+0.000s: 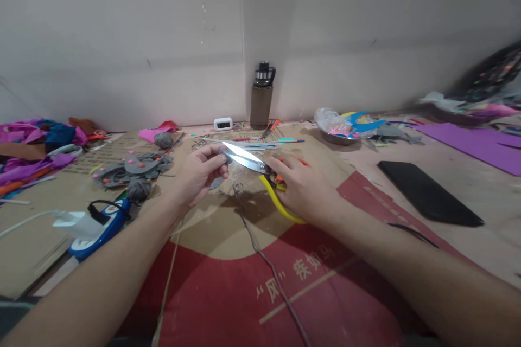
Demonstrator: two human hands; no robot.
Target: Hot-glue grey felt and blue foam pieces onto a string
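Note:
My right hand (299, 187) is closed round the yellow handles of a pair of scissors (248, 161). The steel blades are parted and point left towards my left hand (199, 173). My left hand pinches a small grey felt piece (217, 181) right at the blade tips. A thin grey cord (260, 252) runs from under the hands down the cardboard towards me. Both hands hover just above a brown and red printed cardboard sheet (252, 282).
Grey felt shapes (130, 168) and grey yarn balls (138, 190) lie left. A blue glue gun (100, 225) sits at lower left. A dark bottle (261, 97) and white clock (223, 123) stand by the wall. A black phone (427, 192) and purple sheet (476, 143) lie right.

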